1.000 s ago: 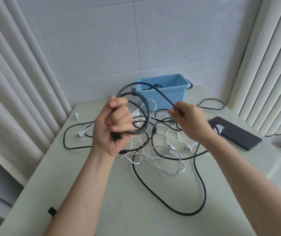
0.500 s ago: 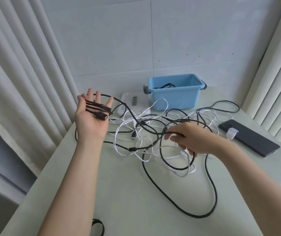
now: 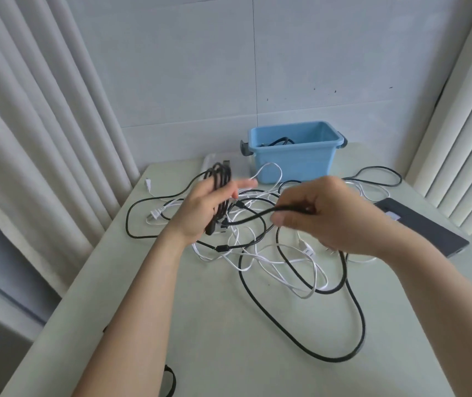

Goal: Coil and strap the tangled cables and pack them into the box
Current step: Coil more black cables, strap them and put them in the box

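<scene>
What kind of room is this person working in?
Probably a room in a home, though it could be a staged workspace: a pale green table stands against a tiled wall, with white pleated curtains on both sides.

From my end this reads as a room in a home: a plain pale-green table (image 3: 229, 353) stands right up against a wall (image 3: 286, 67) of large pale tiles, with cream pleated curtains (image 3: 43, 124) hanging at both sides. A blue plastic storage box (image 3: 295, 163) at the table's far edge and household cables (image 3: 260, 253) with plugs fit that.
</scene>
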Motion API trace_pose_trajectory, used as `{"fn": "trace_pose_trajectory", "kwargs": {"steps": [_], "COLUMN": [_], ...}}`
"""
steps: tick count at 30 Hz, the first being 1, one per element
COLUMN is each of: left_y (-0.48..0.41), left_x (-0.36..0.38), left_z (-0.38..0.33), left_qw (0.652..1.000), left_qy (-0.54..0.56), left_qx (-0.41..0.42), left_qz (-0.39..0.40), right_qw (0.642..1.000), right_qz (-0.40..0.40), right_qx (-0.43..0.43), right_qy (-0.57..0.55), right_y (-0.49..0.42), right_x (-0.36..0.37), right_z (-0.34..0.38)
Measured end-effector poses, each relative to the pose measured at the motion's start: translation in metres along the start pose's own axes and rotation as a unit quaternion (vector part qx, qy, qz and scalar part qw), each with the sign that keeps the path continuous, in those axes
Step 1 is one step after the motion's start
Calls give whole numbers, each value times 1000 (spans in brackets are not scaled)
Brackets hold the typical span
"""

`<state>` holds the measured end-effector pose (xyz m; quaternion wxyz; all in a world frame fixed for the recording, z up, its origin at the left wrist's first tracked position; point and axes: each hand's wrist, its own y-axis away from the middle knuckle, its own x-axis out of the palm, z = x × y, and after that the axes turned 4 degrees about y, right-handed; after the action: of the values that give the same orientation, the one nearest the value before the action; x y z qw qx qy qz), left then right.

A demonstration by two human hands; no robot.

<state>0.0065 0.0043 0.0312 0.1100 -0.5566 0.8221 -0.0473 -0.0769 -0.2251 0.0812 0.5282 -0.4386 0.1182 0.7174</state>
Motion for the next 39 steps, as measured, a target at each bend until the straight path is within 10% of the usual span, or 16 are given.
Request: {"fn": "trace_pose_trajectory", "kwargs": {"steps": [7, 12, 19, 32, 39], "left_y": [8, 9, 4, -8, -8], "left_x": [25, 34, 36, 3, 20], "left_z": [-3, -10, -21, -21, -3], "left_qw": [985, 913, 798, 839, 974], "left_qy": [57, 271, 548, 511, 173], "left_qx": [-55, -61, 24, 132, 73], "left_qz": [151, 300, 248, -132, -131], "right_qw": [981, 962, 968, 994, 982], "right_qz": [-181, -261, -229, 57, 95], "right_qx": [49, 78, 97, 50, -26], "right_qy": [-39, -15, -10, 82, 159], "right_y": [-5, -13, -20, -20, -9], "right_x": [-19, -17, 5, 45, 57], "right_z": [-28, -53, -83, -55, -10]}}
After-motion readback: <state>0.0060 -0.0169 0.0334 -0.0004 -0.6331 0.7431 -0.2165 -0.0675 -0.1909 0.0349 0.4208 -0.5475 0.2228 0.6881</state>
